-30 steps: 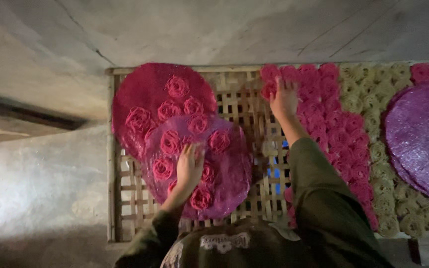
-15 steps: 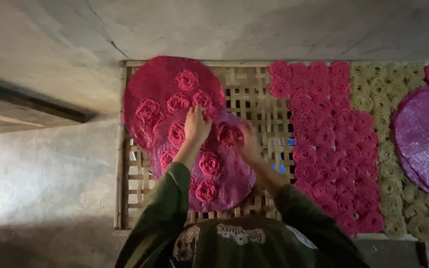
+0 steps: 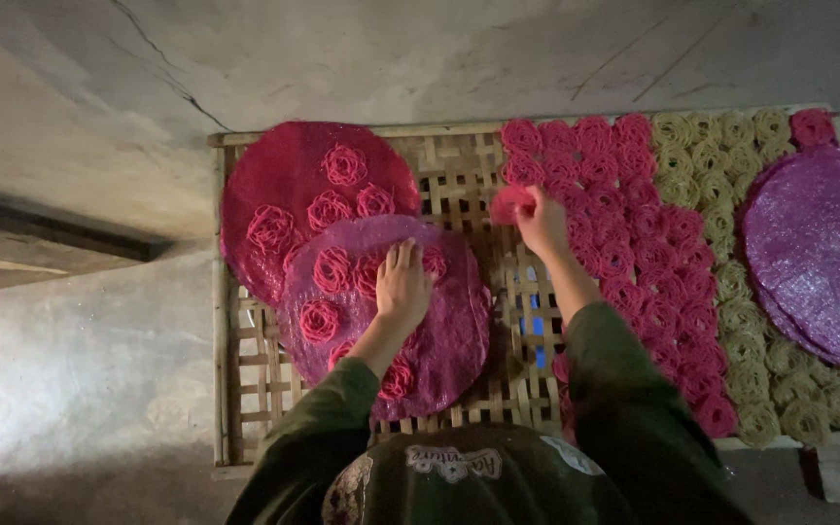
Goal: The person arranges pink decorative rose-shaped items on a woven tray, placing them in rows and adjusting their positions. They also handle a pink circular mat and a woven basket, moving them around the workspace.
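- Nearest the camera, the person's dark green sleeves reach out over the woven bamboo rack (image 3: 245, 389), which lies across a grey concrete floor
- The left hand (image 3: 402, 284) lies flat, fingers together and pressed palm-down, on the purple round mat (image 3: 449, 340) at the near left part of the rack; it clamps nothing, it only rests there
- On that purple mat sit several pink noodle coils (image 3: 320, 320), some near the hand, one partly under the wrist; these look not yet moved across
- Just beyond, partly under the purple mat, a red round mat (image 3: 284, 160) holds four more coils at the far left corner of the rack
- The right hand (image 3: 542, 222) is pinched shut on one pink coil (image 3: 509, 203), held over the bare middle strip of the rack, just left of the laid rows
- Right of that strip, pink coils (image 3: 634, 233) stand in close rows from far edge to near edge; further right lie rows of yellow coils (image 3: 721, 224)
- At the rack's right end sits a stack of purple mats (image 3: 819, 253), bare of coils
- By my judgement, most coils are laid out; about a dozen remain on the two left mats, and the middle strip is unfilled
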Demonstrator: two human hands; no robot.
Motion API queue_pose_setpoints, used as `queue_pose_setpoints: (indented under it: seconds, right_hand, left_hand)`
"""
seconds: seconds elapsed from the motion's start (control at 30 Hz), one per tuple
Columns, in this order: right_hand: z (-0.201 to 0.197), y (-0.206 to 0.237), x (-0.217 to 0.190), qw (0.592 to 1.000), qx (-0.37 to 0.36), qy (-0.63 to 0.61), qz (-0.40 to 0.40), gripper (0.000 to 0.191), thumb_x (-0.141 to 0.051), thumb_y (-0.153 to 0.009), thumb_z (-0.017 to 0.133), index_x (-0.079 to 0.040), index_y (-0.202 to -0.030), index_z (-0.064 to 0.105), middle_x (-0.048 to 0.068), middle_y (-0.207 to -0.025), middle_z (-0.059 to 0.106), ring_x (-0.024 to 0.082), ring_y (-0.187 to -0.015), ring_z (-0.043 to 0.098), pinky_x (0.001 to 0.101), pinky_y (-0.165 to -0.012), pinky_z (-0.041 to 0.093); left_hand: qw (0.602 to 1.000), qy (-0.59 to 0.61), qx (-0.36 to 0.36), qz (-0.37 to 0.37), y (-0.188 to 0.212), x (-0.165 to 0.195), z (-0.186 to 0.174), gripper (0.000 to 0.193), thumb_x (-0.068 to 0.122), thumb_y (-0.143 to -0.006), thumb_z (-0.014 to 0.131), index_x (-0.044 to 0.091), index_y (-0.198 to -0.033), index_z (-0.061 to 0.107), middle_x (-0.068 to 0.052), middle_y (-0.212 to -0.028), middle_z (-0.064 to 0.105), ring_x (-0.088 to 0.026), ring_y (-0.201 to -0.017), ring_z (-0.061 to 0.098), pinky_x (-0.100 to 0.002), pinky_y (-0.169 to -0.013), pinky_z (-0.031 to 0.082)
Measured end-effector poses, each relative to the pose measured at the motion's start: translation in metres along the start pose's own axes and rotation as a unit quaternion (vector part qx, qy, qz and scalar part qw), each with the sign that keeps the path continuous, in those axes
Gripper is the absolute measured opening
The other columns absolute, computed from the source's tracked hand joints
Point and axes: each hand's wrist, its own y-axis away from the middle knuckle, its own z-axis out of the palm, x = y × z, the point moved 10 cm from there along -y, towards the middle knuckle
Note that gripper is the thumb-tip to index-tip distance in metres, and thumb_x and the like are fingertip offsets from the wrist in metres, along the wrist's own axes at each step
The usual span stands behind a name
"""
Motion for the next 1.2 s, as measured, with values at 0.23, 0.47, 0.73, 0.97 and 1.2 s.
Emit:
queue_pose_setpoints:
  seconds: [0.23,0.47,0.73,0.97,1.2]
  right_hand:
    - [-0.035,0.004,-0.03,0.981,0.095,0.109,-0.128,0.042,-0.005,-0.089,0.065,0.004,-0.129,0.058,0.028,-0.113,0.067,0.044,-0.095,0.068,0.0486,-0.07,0.059]
    - [0.038,0.075,0.011,0.993,-0.091,-0.02,0.07,0.036,-0.032,-0.109,0.064,-0.007,-0.134,0.058,0.013,-0.103,0.071,0.024,-0.078,0.068,0.0383,-0.065,0.057]
    - [0.055,0.112,0.012,0.92,-0.113,-0.375,0.014,0.031,-0.021,-0.097,0.067,-0.01,-0.126,0.065,0.012,-0.12,0.069,0.024,-0.108,0.07,0.041,-0.094,0.061]
    - [-0.007,0.051,0.02,1.0,0.0,-0.002,-0.029,0.05,-0.011,-0.091,0.074,-0.003,-0.136,0.057,0.025,-0.116,0.068,0.046,-0.11,0.064,0.0522,-0.093,0.052]
    - [-0.041,0.079,-0.051,0.962,0.118,0.208,-0.13,0.067,-0.018,-0.085,0.077,-0.001,-0.144,0.049,0.032,-0.132,0.05,0.053,-0.119,0.052,0.0618,-0.094,0.05]
  left_hand:
    - [0.993,-0.012,-0.098,-0.069,-0.003,-0.026,0.038,0.05,0.028,-0.095,0.066,0.001,-0.136,0.053,-0.017,-0.132,0.052,-0.033,-0.123,0.051,-0.048,-0.102,0.045]
    - [0.987,0.045,-0.131,-0.084,-0.018,-0.005,0.018,0.04,0.024,-0.092,0.069,0.005,-0.126,0.056,-0.017,-0.118,0.061,-0.032,-0.108,0.063,-0.047,-0.087,0.057]
    - [0.944,0.252,-0.163,-0.141,0.016,0.028,-0.001,0.053,0.034,-0.09,0.073,0.01,-0.133,0.054,-0.013,-0.127,0.062,-0.023,-0.105,0.066,-0.037,-0.082,0.062]
    - [0.994,0.029,0.038,-0.093,0.036,-0.078,-0.031,0.052,0.02,-0.092,0.067,0.0,-0.138,0.055,-0.019,-0.137,0.055,-0.036,-0.126,0.052,-0.048,-0.105,0.049]
    - [0.991,-0.08,0.005,-0.109,0.026,-0.099,-0.029,0.054,0.026,-0.082,0.074,-0.001,-0.126,0.059,-0.023,-0.125,0.053,-0.043,-0.117,0.049,-0.049,-0.101,0.046]
